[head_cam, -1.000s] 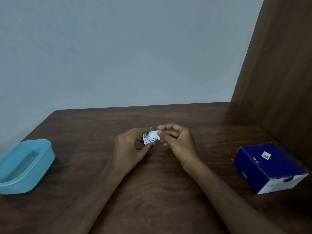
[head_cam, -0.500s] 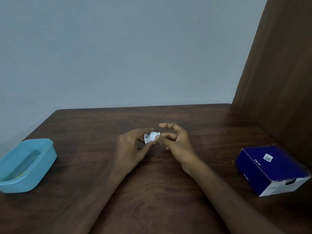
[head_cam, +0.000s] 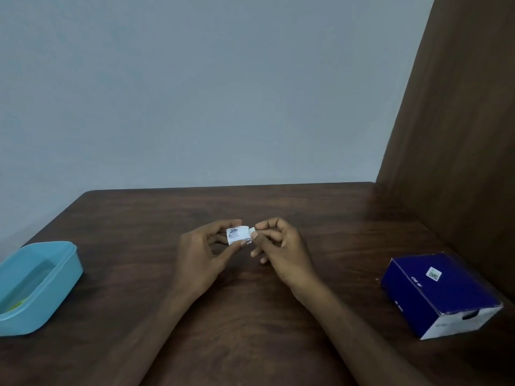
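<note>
A small white printed packet point(head_cam: 236, 235) is held above the middle of the dark wooden table point(head_cam: 250, 316). My left hand point(head_cam: 204, 254) pinches it between thumb and fingers from the left. My right hand point(head_cam: 281, 252) pinches the packet's right edge, where a small white tab point(head_cam: 251, 230) sticks out at my fingertips. What the packet contains is hidden.
A light blue plastic tub point(head_cam: 36, 285) stands at the table's left edge. A dark blue cardboard box point(head_cam: 440, 293) with a white end lies at the right. A brown wooden panel point(head_cam: 459, 135) walls the right side; a grey wall is behind.
My right hand's fingers have curled in and drawn slightly right, and a small white tab now shows at the packet's right edge. My left hand keeps its hold.
</note>
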The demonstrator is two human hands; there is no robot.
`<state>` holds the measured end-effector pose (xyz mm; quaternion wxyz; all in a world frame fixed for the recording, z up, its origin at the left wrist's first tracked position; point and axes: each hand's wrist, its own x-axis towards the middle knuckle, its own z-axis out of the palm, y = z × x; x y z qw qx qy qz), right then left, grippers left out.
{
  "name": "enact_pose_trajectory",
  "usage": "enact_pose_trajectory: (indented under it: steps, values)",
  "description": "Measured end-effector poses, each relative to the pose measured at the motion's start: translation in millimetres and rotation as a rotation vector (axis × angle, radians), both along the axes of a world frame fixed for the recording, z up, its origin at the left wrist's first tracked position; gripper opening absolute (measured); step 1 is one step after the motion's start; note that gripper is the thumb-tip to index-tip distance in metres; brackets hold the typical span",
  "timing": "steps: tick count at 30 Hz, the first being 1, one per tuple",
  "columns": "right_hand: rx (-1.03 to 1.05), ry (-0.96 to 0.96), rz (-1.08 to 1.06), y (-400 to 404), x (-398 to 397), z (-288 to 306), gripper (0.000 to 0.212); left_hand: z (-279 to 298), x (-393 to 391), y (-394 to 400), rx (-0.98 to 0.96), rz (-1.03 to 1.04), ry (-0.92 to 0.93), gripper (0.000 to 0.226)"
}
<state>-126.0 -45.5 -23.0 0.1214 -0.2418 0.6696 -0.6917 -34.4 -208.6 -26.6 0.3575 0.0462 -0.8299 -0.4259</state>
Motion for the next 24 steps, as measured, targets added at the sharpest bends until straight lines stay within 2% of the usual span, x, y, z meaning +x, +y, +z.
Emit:
enact_pose_trajectory:
  steps: [8, 12, 15, 17, 21, 24]
  values:
    - [0.029, 0.120, -0.118, 2.6, -1.8, -2.4, 0.005, 3.4, 2.5, 1.7, -0.029, 0.000, -0.002, 0.037]
    - [-0.049, -0.015, -0.065, 1.5, 1.6, 1.6, 0.005, 2.2, 1.9, 1.8, -0.028, 0.010, -0.004, 0.037]
    - [-0.126, -0.153, -0.008, -0.7, 4.5, 4.6, 0.015, 1.9, 2.9, 1.6, -0.064, 0.013, -0.008, 0.037]
    - [-0.115, -0.173, 0.018, 0.1, 5.0, 6.6, 0.021, 3.4, 3.2, 1.5, -0.033, 0.023, -0.010, 0.035]
    - [0.005, -0.031, -0.010, 0.8, 5.8, 3.8, 0.027, 4.4, 2.1, 1.3, 0.089, 0.036, 0.001, 0.032]
    - [0.026, 0.068, -0.084, 0.1, 3.9, 1.6, 0.011, 4.3, 1.4, 2.5, 0.072, 0.021, -0.012, 0.029]
